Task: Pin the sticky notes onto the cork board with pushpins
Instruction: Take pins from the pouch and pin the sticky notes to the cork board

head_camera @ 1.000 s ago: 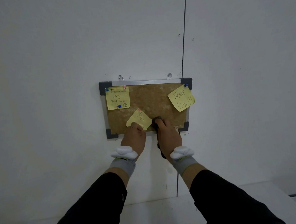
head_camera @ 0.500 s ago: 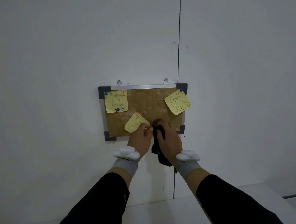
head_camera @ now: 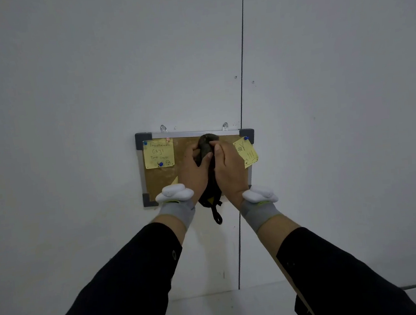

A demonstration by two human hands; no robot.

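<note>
Both arms raised; left hand (head_camera: 195,170) and right hand (head_camera: 229,170) gripped dark pouch (head_camera: 206,147) between them, fingers curled, before cork board (head_camera: 183,144).

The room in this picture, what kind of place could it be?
Probably an office or workroom, bare and plain: a cork board with yellow sticky notes hangs on a white panelled wall, above a white table.

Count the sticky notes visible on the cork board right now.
3. One at the cork board's top left, one tilted at the right edge, and a corner of a third showing beside the left hand. The hands may hide more.
</note>
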